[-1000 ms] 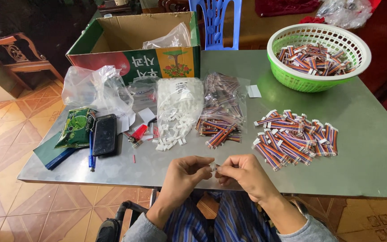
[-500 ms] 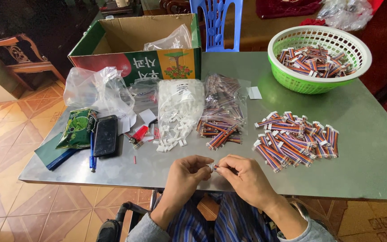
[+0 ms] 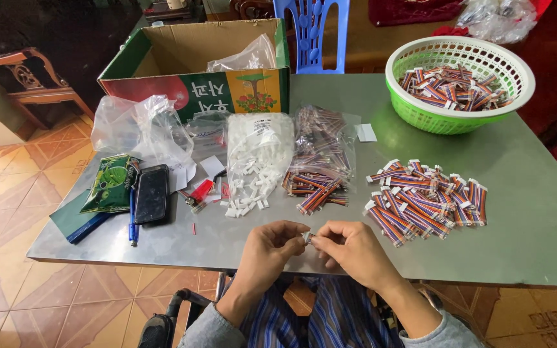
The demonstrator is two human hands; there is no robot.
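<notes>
Both forearms come up from the bottom edge and angle inward, so the two hands meet at the middle, low in the view. The left hand (image 3: pixel 272 248) is turned with its back toward the camera, knuckles raised, fingers curled in, and the thumb and forefinger pinched together at the tip. The right hand (image 3: pixel 352 251) mirrors it, back upward, wrist bent slightly, fingers folded under and its thumb and forefinger likewise pinched. The fingertips of the two hands touch or nearly touch, closed on something very small between them. Grey sleeves cover both arms up to above the wrists, leaving the wrists bare.
</notes>
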